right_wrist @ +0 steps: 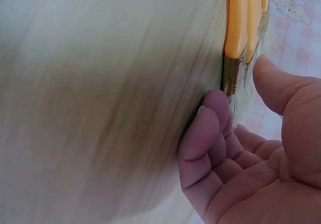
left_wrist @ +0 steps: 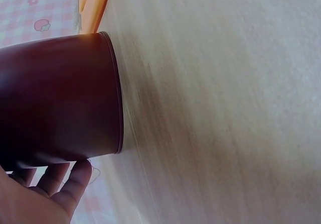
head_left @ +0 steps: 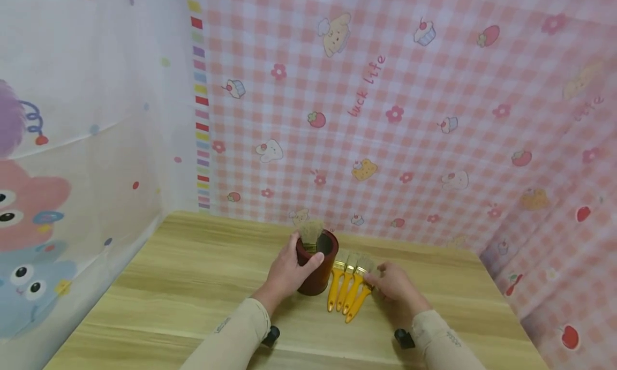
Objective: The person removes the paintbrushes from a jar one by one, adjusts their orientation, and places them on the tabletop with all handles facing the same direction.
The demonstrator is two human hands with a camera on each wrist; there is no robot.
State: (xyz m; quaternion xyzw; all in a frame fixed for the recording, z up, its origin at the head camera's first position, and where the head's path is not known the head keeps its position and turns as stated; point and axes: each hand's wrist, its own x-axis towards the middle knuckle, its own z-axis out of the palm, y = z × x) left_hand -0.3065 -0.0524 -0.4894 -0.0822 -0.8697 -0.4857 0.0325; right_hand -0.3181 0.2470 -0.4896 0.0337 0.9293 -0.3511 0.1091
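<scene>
- The left hand (head_left: 285, 273) gripped the dark red cup (head_left: 318, 265), thumb hooked over the near side of the rim and fingers curled round the far wall; the left wrist view showed fingertips (left_wrist: 75, 181) wrapped against the cup's (left_wrist: 60, 98) side near its base.
- The cup stood upright on the wooden bench (head_left: 193, 284), near the middle and not far from the back wall.
- One paintbrush (head_left: 310, 233) stood in the cup, pale bristles up, leaning against the far left part of the rim.
- The right hand (head_left: 397, 287) rested on the bench with fingers loosely curled, fingertips touching the bristle end of the rightmost of the yellow-handled paintbrushes (head_left: 349, 287); in the right wrist view the fingers (right_wrist: 210, 128) lay against that brush's metal ferrule (right_wrist: 231, 76) and the thumb stood apart from it, so the grip was not closed round the brush.
- Three such brushes lay flat side by side, just to the right of the cup, handles toward the person and bristles toward the wall.
- Both forearms wore beige sleeves (head_left: 236, 335).
- A pink checked cloth (head_left: 409, 118) with cartoon prints hung behind the bench, and a pale cartoon-printed sheet (head_left: 72, 145) hung on the left.
</scene>
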